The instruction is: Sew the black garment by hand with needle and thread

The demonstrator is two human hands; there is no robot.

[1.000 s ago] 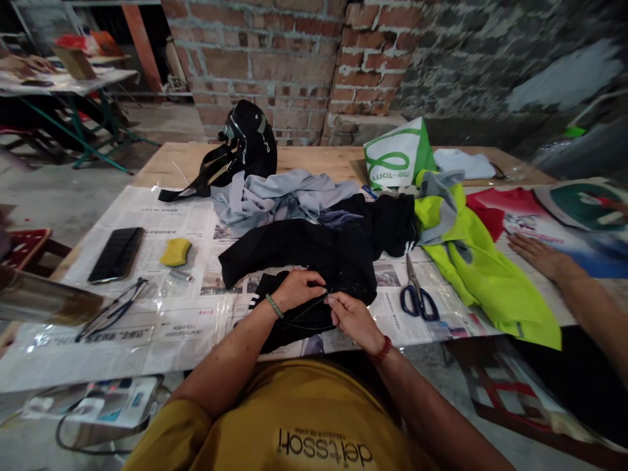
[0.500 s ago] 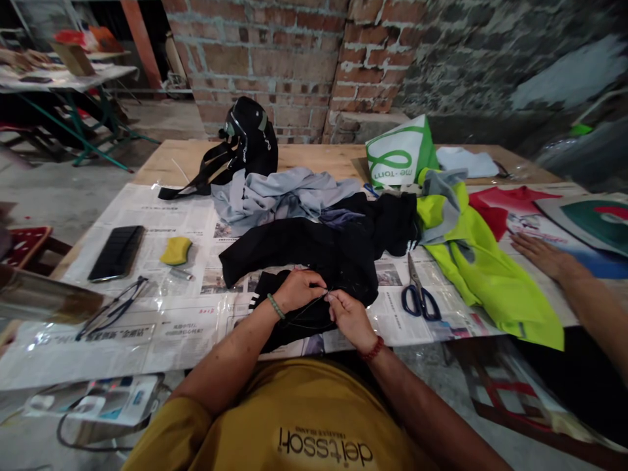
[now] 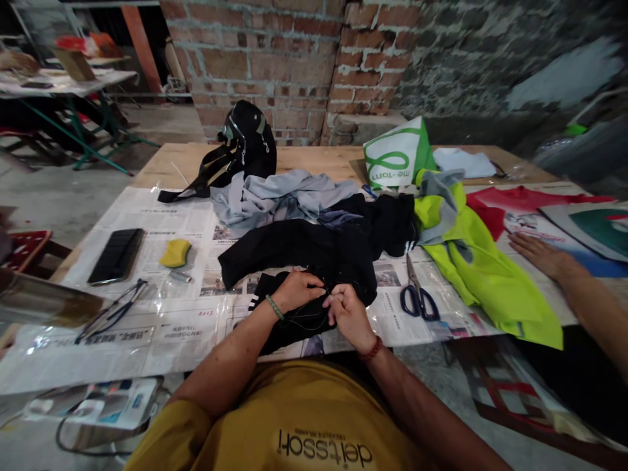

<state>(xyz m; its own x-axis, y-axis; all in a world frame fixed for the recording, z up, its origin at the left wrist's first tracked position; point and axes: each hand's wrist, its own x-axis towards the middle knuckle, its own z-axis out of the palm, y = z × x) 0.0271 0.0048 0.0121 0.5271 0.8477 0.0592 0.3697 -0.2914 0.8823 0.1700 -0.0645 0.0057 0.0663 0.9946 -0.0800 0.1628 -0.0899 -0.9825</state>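
Note:
My left hand (image 3: pixel 297 292), with a green bead bracelet at the wrist, is closed in a pinch on the black garment (image 3: pixel 294 245), which has white stripes at its cuffs. Close beside it, my right hand (image 3: pixel 349 319), wearing a red bracelet, has its fingertips pinched together over the cloth. What they hold is too small to make out. A thin pale thread (image 3: pixel 307 322) loops over the black fabric below both hands. Scissors (image 3: pixel 417 297) with dark blue handles lie to the right of my right hand, blades pointing away from me.
Newspaper under clear plastic covers the table. Left lie a phone (image 3: pixel 116 256), a yellow sponge (image 3: pixel 175 253), glasses (image 3: pixel 114 311) and a bottle (image 3: pixel 46 299). Behind are grey cloth (image 3: pixel 289 196) and a black bag (image 3: pixel 252 140). At right, another person's hand (image 3: pixel 537 254) rests near a neon-yellow garment (image 3: pixel 490 281) and an iron (image 3: pixel 596 229).
My right hand's fingers have shifted slightly and curled, parting a little from the left fingertips. My left hand stays almost in place on the black garment.

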